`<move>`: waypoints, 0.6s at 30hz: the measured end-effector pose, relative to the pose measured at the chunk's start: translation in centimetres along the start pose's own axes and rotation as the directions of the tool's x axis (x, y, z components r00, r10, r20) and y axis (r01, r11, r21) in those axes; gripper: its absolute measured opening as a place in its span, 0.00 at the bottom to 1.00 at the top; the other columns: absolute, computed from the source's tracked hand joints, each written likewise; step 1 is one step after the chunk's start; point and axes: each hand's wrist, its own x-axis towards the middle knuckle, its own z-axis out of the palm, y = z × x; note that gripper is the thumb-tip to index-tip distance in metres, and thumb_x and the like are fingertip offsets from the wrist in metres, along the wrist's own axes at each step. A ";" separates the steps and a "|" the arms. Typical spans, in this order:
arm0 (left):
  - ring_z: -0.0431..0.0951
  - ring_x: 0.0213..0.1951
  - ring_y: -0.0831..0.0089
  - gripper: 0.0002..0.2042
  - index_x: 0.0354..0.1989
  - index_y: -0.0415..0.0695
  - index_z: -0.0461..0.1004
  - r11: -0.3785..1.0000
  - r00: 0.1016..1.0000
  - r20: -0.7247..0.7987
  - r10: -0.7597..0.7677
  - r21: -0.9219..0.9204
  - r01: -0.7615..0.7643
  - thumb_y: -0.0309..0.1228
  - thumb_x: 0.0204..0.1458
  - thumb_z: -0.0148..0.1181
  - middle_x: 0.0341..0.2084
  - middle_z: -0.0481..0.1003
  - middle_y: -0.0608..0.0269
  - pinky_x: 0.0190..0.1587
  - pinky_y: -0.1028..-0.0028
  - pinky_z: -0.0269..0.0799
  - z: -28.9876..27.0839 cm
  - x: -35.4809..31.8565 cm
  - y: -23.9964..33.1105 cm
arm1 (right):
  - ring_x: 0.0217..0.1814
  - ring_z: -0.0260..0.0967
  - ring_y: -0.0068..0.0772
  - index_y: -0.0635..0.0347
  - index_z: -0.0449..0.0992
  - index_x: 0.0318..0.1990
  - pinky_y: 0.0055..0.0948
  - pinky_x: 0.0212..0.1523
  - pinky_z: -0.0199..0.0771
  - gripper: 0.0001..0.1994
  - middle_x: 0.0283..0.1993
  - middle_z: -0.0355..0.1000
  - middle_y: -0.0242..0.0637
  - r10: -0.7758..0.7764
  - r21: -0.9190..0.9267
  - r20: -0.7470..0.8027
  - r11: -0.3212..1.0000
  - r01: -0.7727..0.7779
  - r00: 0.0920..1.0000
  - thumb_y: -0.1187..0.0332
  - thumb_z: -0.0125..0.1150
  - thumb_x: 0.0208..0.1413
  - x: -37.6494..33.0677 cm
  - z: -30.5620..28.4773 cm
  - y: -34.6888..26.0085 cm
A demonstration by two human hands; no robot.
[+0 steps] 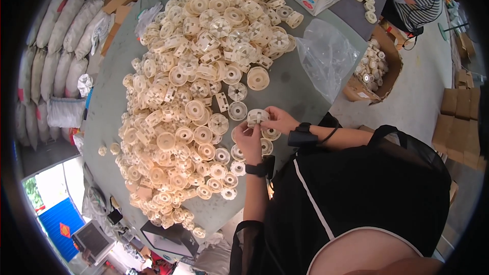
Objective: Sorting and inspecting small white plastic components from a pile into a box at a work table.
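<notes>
Both hands hold one small cream plastic wheel (257,117) just above the near edge of the grey worktop (293,89). The left hand (248,140) pinches its near side and the right hand (277,119) grips its right side. A big pile of the same round wheels (198,81) lies to the left and far side.

You get even, soft daylight across the desk (285,86), with faint shadows. The doorway at lower left glares white. Fisheye bends the edges into a black rim; focus stays sharp centrally.

Cream plastic wheel (257,116) partly hidden by fingers (250,128).
</notes>
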 end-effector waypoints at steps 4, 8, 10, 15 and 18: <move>0.72 0.30 0.71 0.14 0.37 0.38 0.69 0.869 0.947 0.129 0.294 0.376 -0.322 0.23 0.40 0.59 0.29 0.71 0.59 0.34 0.75 0.69 -0.6 -0.1 0.7 | 0.46 0.63 0.21 0.63 0.61 0.50 0.21 0.47 0.64 0.20 0.43 0.67 0.33 -0.120 -0.226 0.132 0.963 0.148 0.984 0.70 0.57 0.49 -0.1 0.0 -1.3; 0.73 0.31 0.69 0.13 0.37 0.39 0.69 0.729 0.854 0.300 0.426 0.445 -0.520 0.22 0.39 0.58 0.30 0.71 0.59 0.35 0.75 0.69 -0.1 -0.4 1.6 | 0.47 0.62 0.22 0.63 0.63 0.51 0.22 0.49 0.61 0.19 0.46 0.66 0.34 0.019 -0.150 0.158 0.989 0.005 0.987 0.67 0.53 0.52 1.0 -0.9 -0.8; 0.73 0.31 0.69 0.14 0.37 0.39 0.69 0.774 0.864 0.322 0.387 0.396 -0.494 0.22 0.39 0.58 0.30 0.71 0.59 0.35 0.75 0.69 0.3 -0.6 1.7 | 0.47 0.62 0.22 0.64 0.66 0.49 0.22 0.49 0.61 0.17 0.46 0.67 0.34 0.000 -0.124 0.142 0.992 0.017 0.990 0.67 0.51 0.53 1.2 -1.4 -0.1; 0.74 0.36 0.69 0.14 0.36 0.37 0.68 0.831 0.898 0.290 0.330 0.361 -0.422 0.22 0.39 0.59 0.32 0.71 0.58 0.38 0.75 0.70 0.7 -1.3 2.7 | 0.46 0.64 0.22 0.65 0.71 0.43 0.22 0.49 0.62 0.14 0.43 0.69 0.34 -0.082 -0.207 0.083 0.973 0.098 0.993 0.66 0.46 0.55 0.9 -1.3 0.1; 0.73 0.36 0.72 0.12 0.35 0.37 0.67 0.900 0.919 0.279 0.278 0.259 -0.351 0.21 0.39 0.59 0.33 0.71 0.58 0.38 0.77 0.71 0.7 -1.3 2.3 | 0.43 0.65 0.22 0.65 0.71 0.42 0.22 0.47 0.63 0.14 0.40 0.70 0.34 -0.094 -0.253 0.060 0.962 0.106 0.994 0.65 0.46 0.55 1.0 -1.4 0.3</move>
